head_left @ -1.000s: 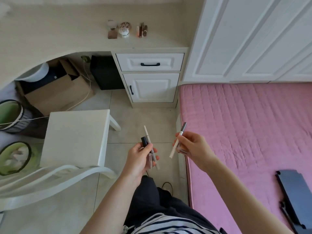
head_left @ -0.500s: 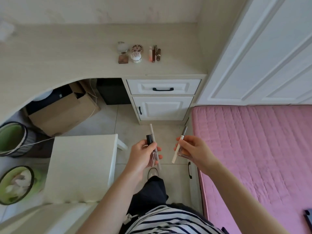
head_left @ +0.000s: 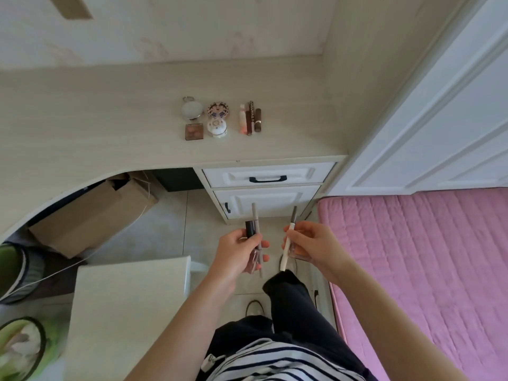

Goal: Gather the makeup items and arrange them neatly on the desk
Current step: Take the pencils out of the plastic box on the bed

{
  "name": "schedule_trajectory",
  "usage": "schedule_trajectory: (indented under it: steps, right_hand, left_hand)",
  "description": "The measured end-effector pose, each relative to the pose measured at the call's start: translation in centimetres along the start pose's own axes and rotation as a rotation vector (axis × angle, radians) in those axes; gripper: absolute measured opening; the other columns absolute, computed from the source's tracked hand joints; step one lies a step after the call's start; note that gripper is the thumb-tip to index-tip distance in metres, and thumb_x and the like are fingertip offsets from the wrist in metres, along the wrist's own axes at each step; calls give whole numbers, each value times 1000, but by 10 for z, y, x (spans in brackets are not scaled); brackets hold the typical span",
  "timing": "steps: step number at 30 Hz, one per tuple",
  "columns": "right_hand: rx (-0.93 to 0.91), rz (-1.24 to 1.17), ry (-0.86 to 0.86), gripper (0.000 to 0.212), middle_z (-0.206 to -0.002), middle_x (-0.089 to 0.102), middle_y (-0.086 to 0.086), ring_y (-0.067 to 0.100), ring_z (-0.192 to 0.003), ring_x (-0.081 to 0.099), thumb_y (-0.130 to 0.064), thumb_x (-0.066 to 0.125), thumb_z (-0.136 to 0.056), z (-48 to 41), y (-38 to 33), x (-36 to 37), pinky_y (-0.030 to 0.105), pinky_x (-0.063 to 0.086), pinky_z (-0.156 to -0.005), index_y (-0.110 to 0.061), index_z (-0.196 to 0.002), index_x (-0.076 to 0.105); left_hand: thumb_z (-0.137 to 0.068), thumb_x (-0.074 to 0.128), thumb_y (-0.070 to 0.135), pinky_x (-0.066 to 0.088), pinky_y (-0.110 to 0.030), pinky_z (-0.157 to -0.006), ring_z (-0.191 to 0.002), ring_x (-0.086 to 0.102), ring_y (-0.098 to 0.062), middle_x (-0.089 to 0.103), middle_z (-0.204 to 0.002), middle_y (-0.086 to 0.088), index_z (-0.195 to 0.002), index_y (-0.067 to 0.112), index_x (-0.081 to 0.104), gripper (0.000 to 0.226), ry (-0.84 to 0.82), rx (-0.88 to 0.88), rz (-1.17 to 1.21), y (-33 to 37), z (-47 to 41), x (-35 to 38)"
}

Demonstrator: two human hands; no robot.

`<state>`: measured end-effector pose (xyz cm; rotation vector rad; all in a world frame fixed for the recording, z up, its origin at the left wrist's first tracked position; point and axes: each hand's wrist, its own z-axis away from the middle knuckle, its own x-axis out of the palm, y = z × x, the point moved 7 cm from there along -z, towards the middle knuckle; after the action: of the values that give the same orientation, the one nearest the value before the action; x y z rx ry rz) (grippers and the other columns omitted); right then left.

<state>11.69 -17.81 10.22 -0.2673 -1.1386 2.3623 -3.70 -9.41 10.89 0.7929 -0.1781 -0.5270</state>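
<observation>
My left hand grips a clear lip-gloss tube with a black cap together with a thin beige pencil. My right hand holds a white pencil with a grey tip and a small clear bottle, mostly hidden by the fingers. Both hands hover over the floor in front of the desk. On the desk sit a round mirror, a patterned compact, a white jar, a square blush palette and three tubes in a row.
White drawers stand under the desk's right end. A white wardrobe and a pink bed are on the right. A white stool, a cardboard box and green bins are on the left.
The view has moved closer to the desk and drawers. Both hands keep the same items and have drawn slightly nearer the drawers.
</observation>
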Motion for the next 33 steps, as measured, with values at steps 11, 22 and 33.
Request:
schedule_trajectory:
  steps: [11, 22, 33]
  right_hand:
    - [45, 128, -39, 14, -82, 69, 11, 10, -62, 66, -9, 61, -91, -118, -93, -44, 20, 52, -58, -1, -102, 66]
    - [149, 218, -46, 15, -87, 67, 18, 26, -77, 66, 0, 52, -90, -227, -135, -64, 37, 58, -80, -2, -95, 65]
    - [122, 348, 67, 10, -75, 63, 10, 23, -70, 61, -13, 67, -87, -312, -173, -49, 44, 56, -83, -15, -77, 63]
  left_hand:
    - [-90, 64, 15, 53, -27, -53, -64, 71, -22, 75, -84, -6, -97, 7, 64, 11, 47, -1, -1, 91, -110, 48]
    - [-87, 64, 8, 52, -26, -48, -61, 69, -25, 74, -82, -14, -95, 1, 62, 10, 64, -78, 38, 142, -216, 84]
    - [-93, 59, 11, 50, -25, -43, -67, 66, -25, 69, -91, -15, -95, 4, 58, 7, -51, -179, -97, 193, -297, 80]
